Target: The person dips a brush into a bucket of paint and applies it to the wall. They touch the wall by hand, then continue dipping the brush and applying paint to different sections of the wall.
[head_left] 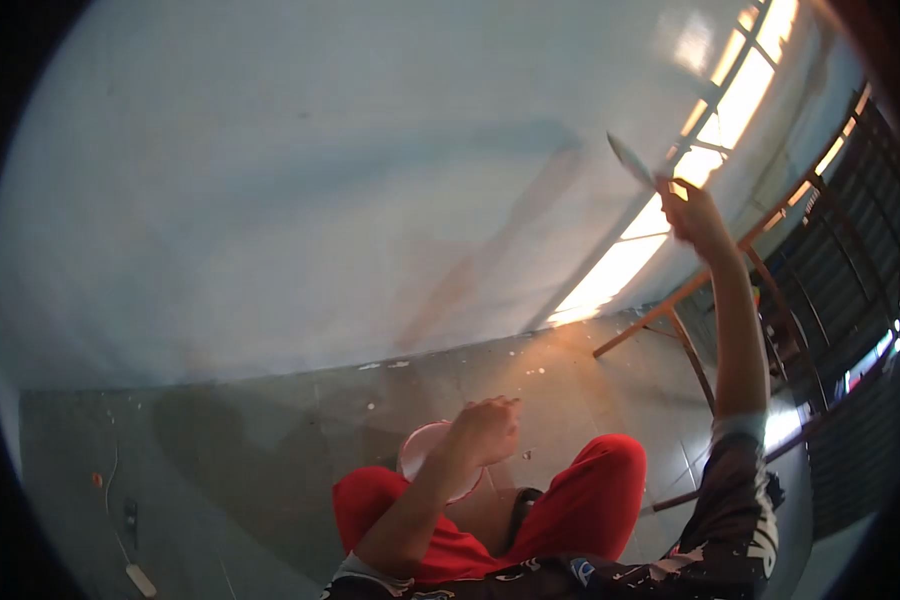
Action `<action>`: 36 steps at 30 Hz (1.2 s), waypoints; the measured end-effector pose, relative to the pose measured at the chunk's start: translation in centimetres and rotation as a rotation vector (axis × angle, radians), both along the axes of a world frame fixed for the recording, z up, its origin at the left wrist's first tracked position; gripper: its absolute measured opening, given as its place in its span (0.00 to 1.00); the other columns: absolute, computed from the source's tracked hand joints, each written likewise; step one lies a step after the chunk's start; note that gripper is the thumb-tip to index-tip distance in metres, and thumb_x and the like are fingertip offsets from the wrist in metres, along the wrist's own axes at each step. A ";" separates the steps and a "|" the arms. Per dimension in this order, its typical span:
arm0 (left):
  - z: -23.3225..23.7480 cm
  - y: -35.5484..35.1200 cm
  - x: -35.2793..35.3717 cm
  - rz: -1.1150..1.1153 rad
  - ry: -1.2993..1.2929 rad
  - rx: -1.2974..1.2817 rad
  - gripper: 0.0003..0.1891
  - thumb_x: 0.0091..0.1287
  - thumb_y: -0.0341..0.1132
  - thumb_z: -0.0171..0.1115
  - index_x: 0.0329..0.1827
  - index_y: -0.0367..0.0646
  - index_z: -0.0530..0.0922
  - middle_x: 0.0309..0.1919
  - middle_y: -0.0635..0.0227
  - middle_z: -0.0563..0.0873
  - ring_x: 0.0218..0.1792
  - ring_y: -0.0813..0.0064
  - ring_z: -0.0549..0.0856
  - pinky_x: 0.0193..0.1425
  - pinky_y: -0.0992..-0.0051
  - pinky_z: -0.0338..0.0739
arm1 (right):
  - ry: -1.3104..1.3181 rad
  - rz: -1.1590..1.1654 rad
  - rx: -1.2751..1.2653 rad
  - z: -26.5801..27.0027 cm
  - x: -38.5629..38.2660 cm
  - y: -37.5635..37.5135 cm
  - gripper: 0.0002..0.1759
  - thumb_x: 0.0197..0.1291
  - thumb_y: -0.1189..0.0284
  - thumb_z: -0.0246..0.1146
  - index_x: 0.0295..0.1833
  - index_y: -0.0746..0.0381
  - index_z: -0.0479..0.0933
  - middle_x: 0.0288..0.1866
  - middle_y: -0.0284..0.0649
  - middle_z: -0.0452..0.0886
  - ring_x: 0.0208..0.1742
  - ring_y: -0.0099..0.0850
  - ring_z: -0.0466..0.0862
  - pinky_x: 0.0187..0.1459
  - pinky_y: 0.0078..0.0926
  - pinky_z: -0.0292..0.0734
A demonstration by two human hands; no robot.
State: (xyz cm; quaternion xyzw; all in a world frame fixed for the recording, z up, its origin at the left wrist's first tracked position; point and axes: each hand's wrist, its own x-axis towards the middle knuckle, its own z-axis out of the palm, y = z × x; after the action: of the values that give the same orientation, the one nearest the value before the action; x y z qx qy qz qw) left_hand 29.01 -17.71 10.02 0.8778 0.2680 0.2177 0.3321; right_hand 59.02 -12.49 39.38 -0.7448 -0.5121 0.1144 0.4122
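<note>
My right hand (692,218) is raised at the upper right, close to the sunlit part of the pale wall (300,220). Its fingers are closed round the handle of a putty knife (630,160), whose thin blade points up and left. Lower down, my left hand (488,430) hovers by the right side of a pale pinkish bucket (410,457). The fingers of that hand are curled, and I cannot tell what is in them. My forearm covers part of the bucket, which stands on the floor beside my red-trousered knee.
Grey floor tiles (280,450) carry scattered white specks along the wall's foot. A white power strip (140,580) with its cord lies at the lower left. To the right stands a wooden frame (692,352), with dark corrugated sheeting (875,190) behind it.
</note>
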 end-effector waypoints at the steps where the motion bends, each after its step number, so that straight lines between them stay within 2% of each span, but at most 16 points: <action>1: 0.5 -0.2 0.0 -0.018 -0.081 0.037 0.10 0.61 0.32 0.55 0.41 0.36 0.78 0.42 0.48 0.84 0.45 0.48 0.84 0.50 0.54 0.78 | 0.027 0.016 -0.033 -2.8 0.4 -1.0 0.17 0.68 0.62 0.61 0.55 0.62 0.78 0.23 0.26 0.71 0.19 0.14 0.64 0.18 0.16 0.58; 2: 0.9 -0.5 -0.4 0.031 -0.092 0.027 0.10 0.61 0.32 0.55 0.41 0.36 0.78 0.42 0.48 0.84 0.45 0.48 0.84 0.50 0.54 0.78 | 0.159 0.009 -0.084 -4.9 -2.0 -2.4 0.17 0.67 0.63 0.61 0.55 0.62 0.77 0.23 0.26 0.71 0.20 0.14 0.66 0.19 0.17 0.60; 3: 1.3 -0.7 -0.8 -0.006 -0.077 0.029 0.10 0.60 0.32 0.55 0.41 0.36 0.78 0.42 0.48 0.84 0.46 0.49 0.84 0.51 0.54 0.78 | 0.090 -0.068 -0.179 -8.6 -1.7 -2.7 0.16 0.66 0.66 0.60 0.55 0.62 0.77 0.23 0.26 0.71 0.20 0.15 0.66 0.19 0.17 0.60; 5: 1.2 -1.4 -1.6 0.016 -0.065 -0.001 0.10 0.60 0.32 0.56 0.40 0.36 0.78 0.42 0.47 0.84 0.47 0.49 0.84 0.51 0.54 0.78 | 0.408 0.174 -0.082 -15.2 -4.5 -4.8 0.19 0.66 0.70 0.60 0.61 0.62 0.73 0.23 0.28 0.71 0.19 0.15 0.66 0.18 0.16 0.60; 7: 1.0 -1.5 -2.1 0.003 -0.099 0.072 0.10 0.58 0.33 0.57 0.37 0.35 0.79 0.40 0.46 0.84 0.44 0.49 0.85 0.49 0.54 0.78 | 0.694 0.213 -0.137 -19.3 -8.3 -6.4 0.18 0.67 0.69 0.61 0.60 0.62 0.72 0.22 0.27 0.71 0.18 0.14 0.66 0.16 0.15 0.57; 8: 1.1 -1.9 -2.3 0.038 -0.075 0.043 0.10 0.58 0.33 0.57 0.37 0.35 0.79 0.40 0.46 0.84 0.44 0.49 0.85 0.49 0.54 0.78 | 0.718 0.237 -0.177 -20.7 -9.0 -7.0 0.18 0.67 0.69 0.61 0.60 0.62 0.72 0.22 0.27 0.71 0.18 0.14 0.66 0.16 0.15 0.57; 10: 2.0 -1.9 -2.7 -0.104 0.055 -0.073 0.09 0.56 0.34 0.60 0.33 0.35 0.79 0.36 0.46 0.85 0.41 0.48 0.86 0.47 0.53 0.79 | 0.192 0.108 -0.190 -22.8 -9.8 -8.0 0.14 0.68 0.67 0.62 0.54 0.61 0.74 0.20 0.26 0.69 0.16 0.14 0.65 0.14 0.15 0.54; 12: 1.9 -2.5 -2.8 -0.112 0.084 -0.098 0.09 0.55 0.33 0.61 0.32 0.35 0.79 0.34 0.47 0.85 0.40 0.47 0.86 0.47 0.53 0.79 | 0.233 -0.038 -0.201 -21.9 -9.4 -7.6 0.12 0.68 0.66 0.63 0.49 0.61 0.75 0.19 0.25 0.69 0.15 0.13 0.63 0.14 0.15 0.54; 13: 1.8 -2.9 -2.6 -0.120 0.057 -0.100 0.09 0.55 0.33 0.61 0.30 0.34 0.79 0.32 0.47 0.85 0.39 0.47 0.86 0.46 0.53 0.79 | 0.371 -0.014 -0.177 -20.9 -8.9 -7.6 0.11 0.67 0.65 0.64 0.45 0.61 0.76 0.19 0.25 0.69 0.14 0.13 0.63 0.13 0.16 0.53; 16: 1.7 -2.8 -3.0 -0.148 0.113 -0.110 0.07 0.54 0.30 0.63 0.32 0.35 0.79 0.31 0.48 0.85 0.39 0.46 0.86 0.45 0.53 0.79 | 0.320 -0.062 -0.151 -22.2 -8.2 -7.1 0.12 0.67 0.65 0.64 0.40 0.63 0.77 0.19 0.25 0.68 0.17 0.13 0.63 0.17 0.16 0.55; 18: 1.2 -2.8 -3.1 -0.130 0.110 -0.108 0.07 0.54 0.29 0.63 0.33 0.35 0.79 0.30 0.48 0.85 0.38 0.46 0.86 0.44 0.53 0.79 | 0.098 0.020 -0.101 -23.7 -8.3 -6.8 0.14 0.66 0.65 0.65 0.36 0.65 0.77 0.20 0.27 0.67 0.21 0.16 0.64 0.22 0.20 0.58; 21: 0.6 -2.6 -2.8 -0.103 0.111 -0.087 0.08 0.54 0.28 0.64 0.35 0.36 0.79 0.30 0.48 0.85 0.38 0.46 0.86 0.43 0.53 0.79 | -0.059 0.149 -0.099 -23.3 -10.2 -6.3 0.14 0.64 0.66 0.66 0.36 0.67 0.77 0.21 0.31 0.68 0.25 0.18 0.66 0.27 0.23 0.61; 26: -1.0 -2.4 -1.6 -0.107 0.173 -0.117 0.09 0.53 0.28 0.64 0.36 0.36 0.79 0.30 0.49 0.85 0.38 0.46 0.86 0.42 0.53 0.80 | -0.068 0.301 -0.218 -22.1 -12.2 -6.5 0.13 0.58 0.69 0.70 0.39 0.68 0.77 0.27 0.42 0.80 0.27 0.25 0.76 0.32 0.28 0.72; 29: -2.3 -2.3 -0.2 -0.131 0.202 -0.085 0.07 0.52 0.27 0.62 0.33 0.36 0.81 0.28 0.48 0.85 0.36 0.49 0.87 0.42 0.55 0.81 | -0.105 0.387 -0.175 -22.3 -12.1 -6.8 0.14 0.57 0.69 0.71 0.39 0.67 0.78 0.25 0.43 0.80 0.27 0.28 0.78 0.33 0.29 0.73; 31: -3.3 -2.3 0.6 -0.172 0.262 -0.060 0.09 0.52 0.26 0.64 0.36 0.37 0.77 0.29 0.48 0.84 0.36 0.47 0.86 0.39 0.54 0.80 | -0.099 0.412 -0.191 -22.5 -11.6 -7.0 0.13 0.56 0.70 0.72 0.38 0.67 0.78 0.24 0.43 0.79 0.25 0.28 0.78 0.31 0.28 0.73; 36: -5.1 -2.8 3.0 -0.233 0.246 -0.060 0.10 0.53 0.25 0.65 0.36 0.37 0.73 0.27 0.49 0.84 0.34 0.48 0.87 0.38 0.55 0.81 | 0.043 0.391 -0.200 -21.9 -10.0 -7.5 0.11 0.56 0.74 0.71 0.38 0.67 0.77 0.23 0.39 0.79 0.23 0.20 0.75 0.27 0.22 0.70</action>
State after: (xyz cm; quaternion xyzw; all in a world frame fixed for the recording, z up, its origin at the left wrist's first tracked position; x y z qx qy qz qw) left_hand 31.97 -20.56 4.95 0.9126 0.2094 0.0608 0.3459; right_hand 49.03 -20.02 17.44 -0.6660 -0.6239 0.2584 0.3170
